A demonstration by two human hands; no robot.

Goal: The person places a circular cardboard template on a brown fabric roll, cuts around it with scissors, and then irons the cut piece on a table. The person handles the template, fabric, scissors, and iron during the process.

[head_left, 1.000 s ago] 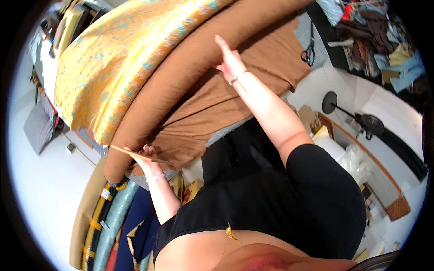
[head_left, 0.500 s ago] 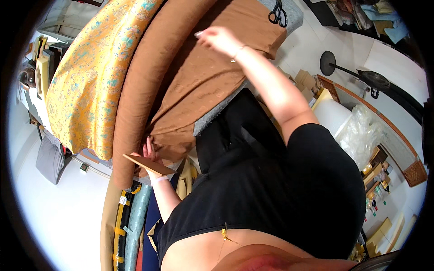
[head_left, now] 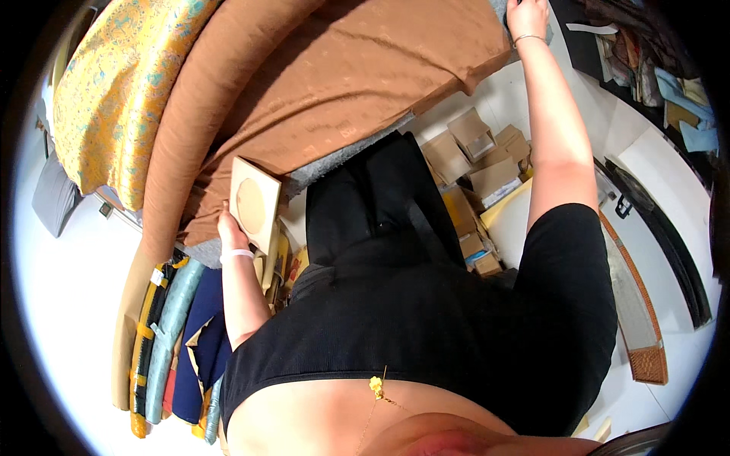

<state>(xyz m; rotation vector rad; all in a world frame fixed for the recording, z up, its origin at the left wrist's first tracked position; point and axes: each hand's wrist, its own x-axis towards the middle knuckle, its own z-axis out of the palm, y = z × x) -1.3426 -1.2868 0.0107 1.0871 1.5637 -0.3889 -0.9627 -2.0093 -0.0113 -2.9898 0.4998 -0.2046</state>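
Note:
My left hand (head_left: pixel 230 229) holds a flat, light tan board (head_left: pixel 266 199) upright by its edge, over the near left part of the brown fabric. A large rounded shape shows on the board's face. At the upper right, my right hand (head_left: pixel 528 17) reaches the far corner of the table, partly cut off by the picture's edge. Its fingers close on a black handle that appears to belong to the scissors (head_left: pixel 518 2); their blades are out of view. Brown patterned fabric (head_left: pixel 357 91) lies spread between my hands, with its thick roll (head_left: pixel 205 99) along the left.
Yellow floral fabric (head_left: pixel 122 114) drapes left of the roll. Several fabric rolls, one of them pale blue (head_left: pixel 173 342), stand at the lower left. Opened cardboard boxes (head_left: pixel 471 137) sit on the floor right of my legs. Folded cloths (head_left: pixel 677 91) lie at the upper right.
My right hand has moved right from above the fabric to the scissors at the table corner. The left hand has turned the board so its face shows. The view has shifted.

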